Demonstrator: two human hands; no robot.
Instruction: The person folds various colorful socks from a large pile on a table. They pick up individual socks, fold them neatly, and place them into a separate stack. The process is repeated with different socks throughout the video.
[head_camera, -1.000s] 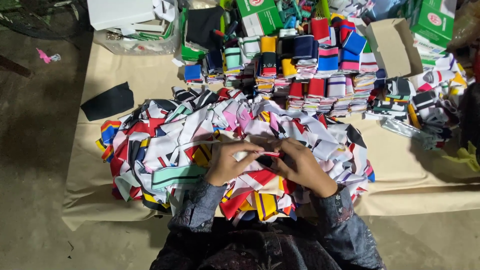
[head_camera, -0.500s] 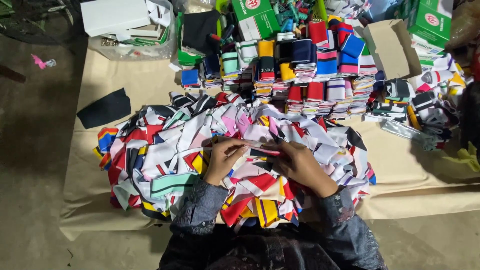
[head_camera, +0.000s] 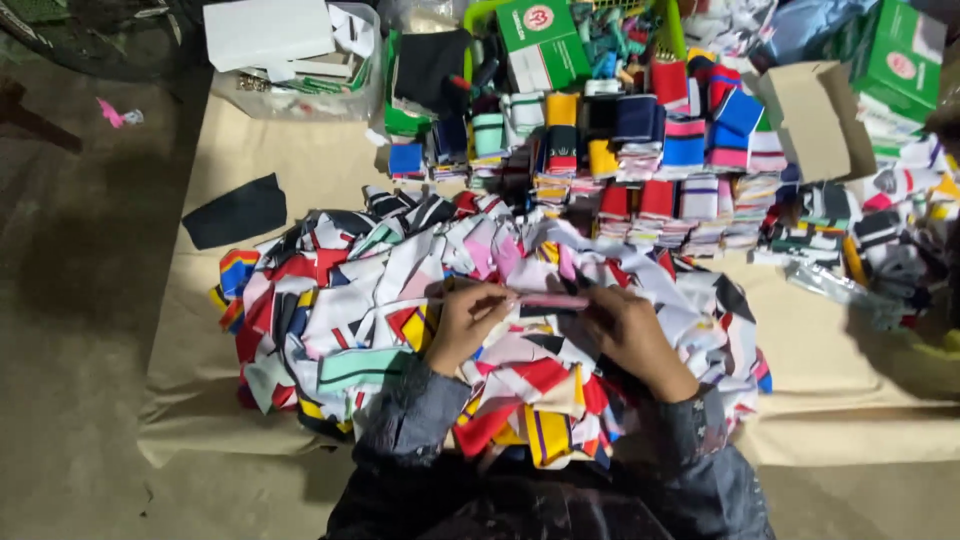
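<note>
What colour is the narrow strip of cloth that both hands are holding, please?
Pink, seen in the head view: the strip is stretched between the left hand and right hand.

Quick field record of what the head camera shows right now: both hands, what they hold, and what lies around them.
left hand: grips one end of a pink fabric strip
right hand: grips the strip's other end
strip: stretched level between the hands, above the pile
pile: loose multicoloured fabric pieces, heaped under both hands
surface: tan paper sheet on the floor
behind pile: neat folded stacks, many colours
far edge: green boxes, open cardboard box
left of pile: flat black piece
</note>
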